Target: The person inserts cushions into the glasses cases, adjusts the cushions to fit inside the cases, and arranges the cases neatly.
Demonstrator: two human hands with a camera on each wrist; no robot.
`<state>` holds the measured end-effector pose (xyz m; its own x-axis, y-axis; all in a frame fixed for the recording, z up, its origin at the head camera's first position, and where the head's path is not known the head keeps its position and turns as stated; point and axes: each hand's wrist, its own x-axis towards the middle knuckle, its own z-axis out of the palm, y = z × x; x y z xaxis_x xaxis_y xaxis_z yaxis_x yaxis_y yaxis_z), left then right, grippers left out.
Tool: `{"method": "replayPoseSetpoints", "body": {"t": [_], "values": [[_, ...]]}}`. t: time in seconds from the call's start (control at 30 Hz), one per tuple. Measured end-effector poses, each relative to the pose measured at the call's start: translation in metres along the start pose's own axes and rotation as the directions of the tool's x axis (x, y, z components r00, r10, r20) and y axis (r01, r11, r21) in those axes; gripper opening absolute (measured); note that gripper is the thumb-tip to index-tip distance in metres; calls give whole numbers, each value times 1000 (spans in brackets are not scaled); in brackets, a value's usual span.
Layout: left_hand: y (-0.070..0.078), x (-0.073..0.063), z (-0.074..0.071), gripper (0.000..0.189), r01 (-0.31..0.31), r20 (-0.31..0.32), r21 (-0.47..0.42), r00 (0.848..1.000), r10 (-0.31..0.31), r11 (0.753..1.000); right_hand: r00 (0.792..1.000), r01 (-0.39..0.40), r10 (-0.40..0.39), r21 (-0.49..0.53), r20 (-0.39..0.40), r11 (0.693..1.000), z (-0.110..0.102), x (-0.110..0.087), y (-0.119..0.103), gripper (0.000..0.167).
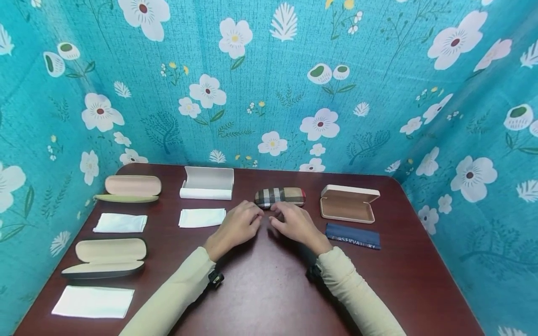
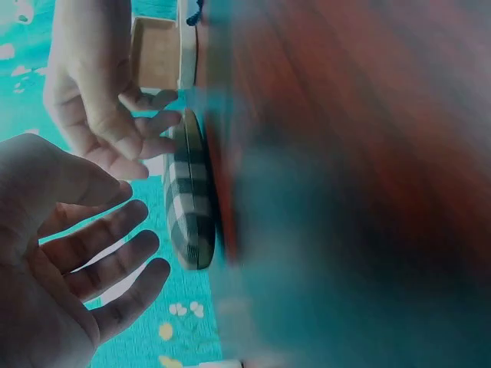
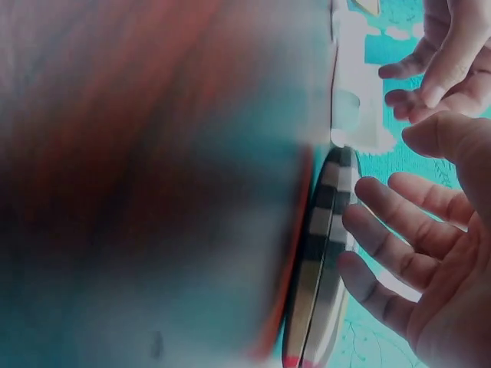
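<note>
A plaid glasses case [image 1: 280, 195], closed, lies at the back middle of the table. Just in front of its left end is my left hand [image 1: 239, 225], fingers loosely bent and holding nothing. My right hand [image 1: 297, 226] hovers at the near side of the case, also with relaxed fingers. In the left wrist view, the left hand [image 2: 84, 245] is apart from the case [image 2: 190, 203], while the right fingertips come close to its far end. The right wrist view has the right hand [image 3: 430, 253] beside the case [image 3: 326, 238], fingertips near its side; contact there I cannot tell.
Right of the hands stand an open white-and-brown case [image 1: 348, 210] and a folded navy cloth [image 1: 353, 236]. To the left are an open white case [image 1: 208, 183], a white cloth [image 1: 201, 218], a green case [image 1: 132, 186], a black case [image 1: 109, 256] and more cloths [image 1: 94, 301].
</note>
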<state>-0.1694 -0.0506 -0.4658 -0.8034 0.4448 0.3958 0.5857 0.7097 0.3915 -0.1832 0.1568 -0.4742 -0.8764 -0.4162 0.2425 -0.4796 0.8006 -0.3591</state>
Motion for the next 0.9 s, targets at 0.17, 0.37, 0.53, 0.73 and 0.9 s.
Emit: {"method": "replayPoseSetpoints", "body": {"t": [0.17,0.37,0.53,0.73,0.9], "values": [[-9,-20,-14,9,14,-37,15,999,-14,1000,997,-22,20,19,79,1000,11,0,-10,28],[-24,-39,-29,8,40,-68,73,997,-35,997,987,-32,28,24,156,999,21,-1,-19,32],[-40,-54,-45,9,100,-90,82,992,-92,992,978,-37,29,33,204,999,25,5,-31,31],[-59,-65,-66,12,247,-58,82,968,-243,966,967,-30,18,41,255,999,27,15,-48,30],[-79,-70,-78,16,315,-52,111,949,-312,942,964,-42,30,43,263,998,31,28,-60,23]]}}
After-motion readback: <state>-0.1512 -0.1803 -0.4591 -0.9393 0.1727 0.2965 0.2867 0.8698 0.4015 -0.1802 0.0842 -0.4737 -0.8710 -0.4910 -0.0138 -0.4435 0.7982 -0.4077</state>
